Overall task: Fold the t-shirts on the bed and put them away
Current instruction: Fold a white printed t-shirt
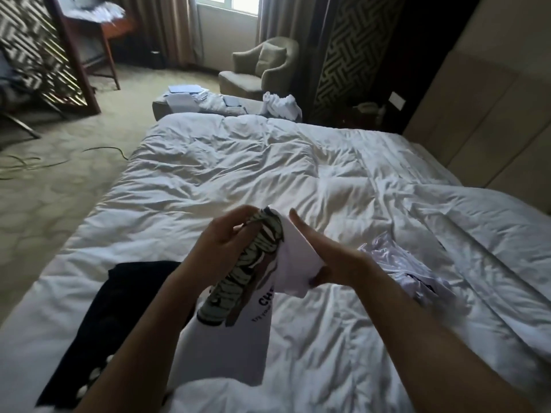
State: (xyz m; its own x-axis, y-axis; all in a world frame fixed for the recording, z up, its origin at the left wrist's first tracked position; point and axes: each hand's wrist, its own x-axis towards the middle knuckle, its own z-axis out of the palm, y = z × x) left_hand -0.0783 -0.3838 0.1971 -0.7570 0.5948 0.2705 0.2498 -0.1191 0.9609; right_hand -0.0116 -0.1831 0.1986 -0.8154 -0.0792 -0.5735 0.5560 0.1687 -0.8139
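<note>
Two hands meet low in the middle of the frame, both on a white printed t-shirt [238, 323] lifted off the bed [223, 162]. Left hand [220, 236] has its fingers curled over the shirt's top edge beside the striped graphic; right hand [325, 263] grips the white cloth from the other side, thumb sticking straight up and the other fingers tucked behind the fabric. The shirt hangs bunched between them, its lower part draping toward the near edge of the frame. To fold it well, I judge the hands should move apart along the top edge until the cloth hangs flat, then lay it print-down on a smooth patch of duvet before bringing the sides in. At lower left a black garment [119, 308] lies on the bed, touching the hanging shirt's left side. Right of the hands sits a crumpled, shiny plastic bag [402, 263]. Farther up, past the rumpled duvet, a bench [162, 107] with papers stands at the bed's far end, and an armchair [262, 70] sits under the window in the upper middle.
</note>
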